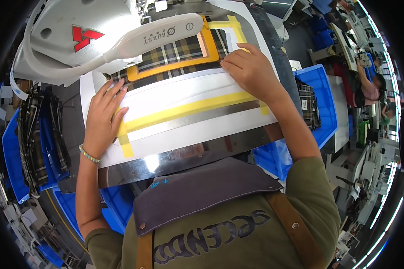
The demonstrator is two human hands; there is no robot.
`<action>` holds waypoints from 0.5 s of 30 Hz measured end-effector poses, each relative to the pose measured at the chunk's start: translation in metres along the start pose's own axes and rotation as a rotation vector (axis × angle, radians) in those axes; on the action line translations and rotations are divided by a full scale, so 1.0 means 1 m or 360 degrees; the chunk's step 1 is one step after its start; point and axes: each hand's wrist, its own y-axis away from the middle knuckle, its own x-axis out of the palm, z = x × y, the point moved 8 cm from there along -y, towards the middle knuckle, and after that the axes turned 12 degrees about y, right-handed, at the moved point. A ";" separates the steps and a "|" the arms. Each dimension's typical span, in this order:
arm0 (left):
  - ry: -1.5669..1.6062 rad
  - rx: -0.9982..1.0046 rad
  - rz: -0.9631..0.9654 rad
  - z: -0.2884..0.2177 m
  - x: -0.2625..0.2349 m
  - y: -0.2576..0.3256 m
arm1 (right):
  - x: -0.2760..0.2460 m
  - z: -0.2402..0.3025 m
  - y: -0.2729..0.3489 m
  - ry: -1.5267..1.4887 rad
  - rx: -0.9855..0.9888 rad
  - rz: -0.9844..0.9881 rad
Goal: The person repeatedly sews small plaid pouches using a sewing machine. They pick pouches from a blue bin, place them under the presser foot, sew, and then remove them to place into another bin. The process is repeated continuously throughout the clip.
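Observation:
Dark plaid fabric [180,50] lies flat under an orange rectangular frame [175,68] on the machine's work surface. At the left end of the fabric, my left hand [104,114] rests with its fingers spread, the fingertips on the fabric's edge near the frame's corner. My right hand [252,71] lies at the right end, fingers slightly bent and apart, tips on the fabric and white sheet beside the frame. Beneath both hands is a white sheet [179,95] marked off with yellow tape [188,108]. Part of the fabric is hidden behind the lamp.
A white sewing machine head [58,49] and a wand-shaped lamp [157,36] overhang the work. The metal table edge [188,157] runs before me. Blue bins stand left [13,152] and right [325,107], with plaid pieces in them. People sit at machines far right.

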 end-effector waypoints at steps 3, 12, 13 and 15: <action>0.0021 0.0017 -0.0023 -0.001 -0.001 0.000 | -0.004 0.003 0.000 0.0076 -0.0067 -0.0135; 0.0198 0.0014 -0.0091 0.004 -0.005 0.004 | -0.008 0.006 0.007 -0.0098 0.0090 -0.0075; 0.0235 0.0022 -0.0116 0.005 -0.006 0.004 | -0.003 0.003 0.013 -0.0228 0.0208 -0.0050; 0.0282 0.0067 -0.0183 0.003 -0.011 0.000 | 0.004 -0.005 0.027 -0.0412 0.0446 -0.0016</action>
